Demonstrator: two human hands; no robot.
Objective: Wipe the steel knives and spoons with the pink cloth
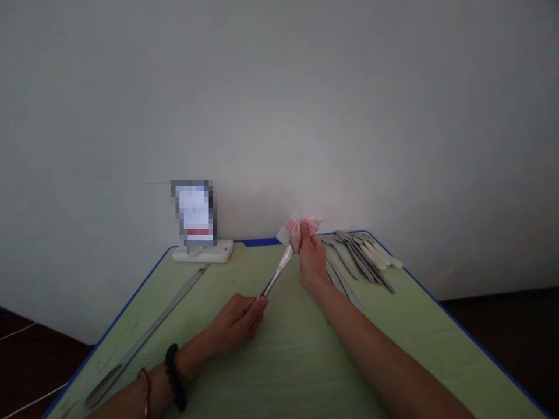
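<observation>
My left hand (239, 323) is closed round the near end of a shiny metal piece of cutlery (278, 272), which slants up and away over the table. The cutlery's far end is covered, so its kind cannot be made out. At that end, my right hand (312, 259) pinches a crumpled pink and white cloth (305, 225), thumb on top, against the metal. Just right of my right hand, several metal utensils (358, 259) lie in an overlapping pile, spoons among them. Beneath my right wrist, two slim metal handles (345, 282) are partly hidden.
A long-handled metal spoon (151, 331) lies along the left of the green table (271, 372). At the back left, a phone with a lit, blurred screen (195, 212) leans on a white stand (218, 251). White-handled utensils (379, 254) lie near the right edge. A wall (279, 116) stands behind.
</observation>
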